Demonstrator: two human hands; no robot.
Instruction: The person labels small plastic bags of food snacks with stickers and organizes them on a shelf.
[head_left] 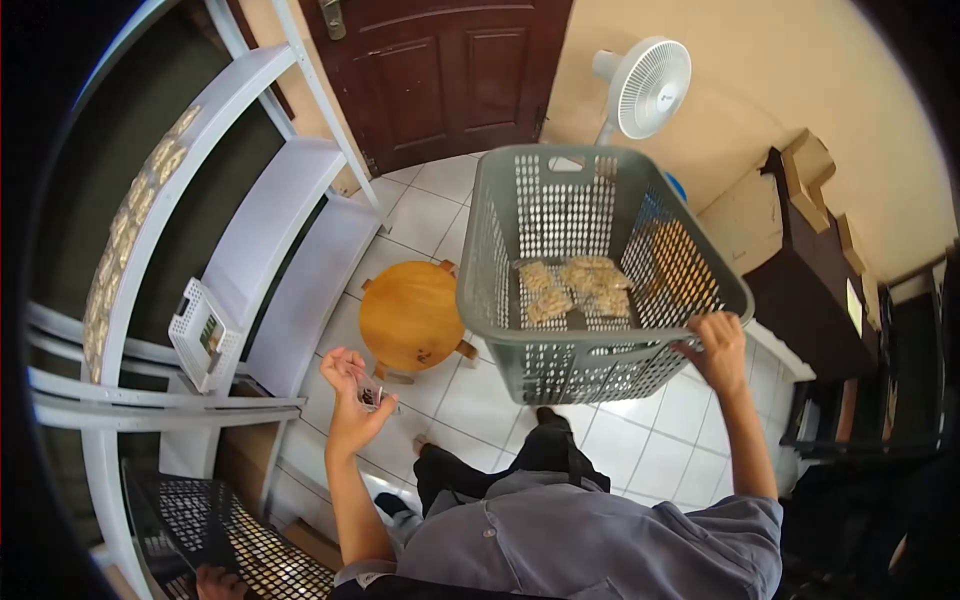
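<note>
My right hand (722, 348) is closed around the near right rim of a large grey-green plastic laundry basket (545, 342). Several clear packets of pale brown pieces (590, 280) lie at the bottom of the basket. Off to the left of the basket, my left hand (350, 405) has its fingers curled around a small clear packet (370, 393). Something dark shows inside that packet, too small to make out. A round wooden stool (410, 312) stands on the floor just beyond my left hand.
White metal shelves (270, 225) line the left side, with a row of packets (135, 215) and a small white basket (203, 335). Another person's hand (218, 582) is by a black basket (245, 540). A fan (648, 88), brown door (450, 75) and dark cabinet (815, 285) stand around.
</note>
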